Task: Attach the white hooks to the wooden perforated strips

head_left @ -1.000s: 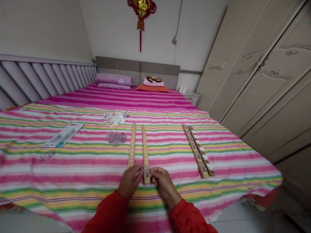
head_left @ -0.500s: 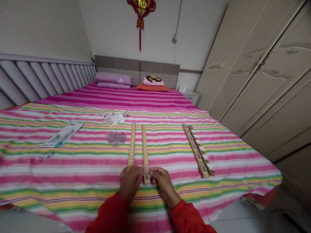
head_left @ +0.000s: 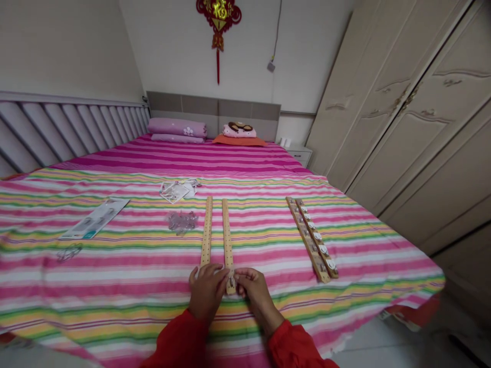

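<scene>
Two bare wooden strips with rows of holes lie side by side on the striped bedspread: the left strip (head_left: pixel 206 231) and the right strip (head_left: pixel 227 235). My left hand (head_left: pixel 206 291) and my right hand (head_left: pixel 253 290) meet at the near end of the right strip. Both pinch a small clear clip (head_left: pixel 231 276) against that end. Red sleeves cover both my forearms. A loose heap of clear clips (head_left: pixel 182 221) lies left of the strips.
Two more wooden strips (head_left: pixel 312 238) fitted with several clips lie to the right. A flat package (head_left: pixel 95 219), torn wrappers (head_left: pixel 176 189) and a small clear piece (head_left: pixel 69 252) lie on the left. The bed's edge (head_left: pixel 429 278) and a wardrobe (head_left: pixel 414 112) are at right.
My hands have dropped slightly toward the bedspread and closed in tighter on the strip's near end. The view has tilted a little downward.
</scene>
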`<state>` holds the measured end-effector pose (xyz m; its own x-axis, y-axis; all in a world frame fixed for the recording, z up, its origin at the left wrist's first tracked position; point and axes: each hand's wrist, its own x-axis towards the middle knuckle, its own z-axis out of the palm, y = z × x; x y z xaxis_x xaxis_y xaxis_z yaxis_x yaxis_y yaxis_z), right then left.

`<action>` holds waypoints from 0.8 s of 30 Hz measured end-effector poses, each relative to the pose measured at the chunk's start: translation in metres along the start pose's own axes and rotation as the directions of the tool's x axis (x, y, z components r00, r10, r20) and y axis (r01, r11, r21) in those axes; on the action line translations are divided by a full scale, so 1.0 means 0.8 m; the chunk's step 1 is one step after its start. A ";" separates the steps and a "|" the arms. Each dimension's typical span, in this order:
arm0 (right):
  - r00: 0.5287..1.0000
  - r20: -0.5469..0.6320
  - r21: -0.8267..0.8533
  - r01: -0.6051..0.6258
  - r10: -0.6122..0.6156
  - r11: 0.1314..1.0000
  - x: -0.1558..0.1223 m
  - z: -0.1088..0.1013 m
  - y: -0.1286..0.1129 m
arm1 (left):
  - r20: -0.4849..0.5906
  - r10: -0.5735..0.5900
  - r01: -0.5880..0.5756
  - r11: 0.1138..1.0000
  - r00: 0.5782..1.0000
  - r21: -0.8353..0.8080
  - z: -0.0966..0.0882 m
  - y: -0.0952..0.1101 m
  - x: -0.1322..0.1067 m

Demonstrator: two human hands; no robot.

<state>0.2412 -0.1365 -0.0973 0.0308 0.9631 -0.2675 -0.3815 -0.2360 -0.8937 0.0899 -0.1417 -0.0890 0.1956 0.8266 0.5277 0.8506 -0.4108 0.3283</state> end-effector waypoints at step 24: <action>0.994 0.004 -0.119 -0.112 0.113 0.987 -0.021 0.007 0.024 | 0.134 -0.068 0.058 0.996 0.989 0.073 0.000 0.004 -0.004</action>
<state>0.2280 -0.1561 -0.1079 -0.0163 0.9307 -0.3655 -0.2696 -0.3561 -0.8947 0.0920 -0.1457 -0.0893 0.2013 0.8965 0.3946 0.8938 -0.3330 0.3004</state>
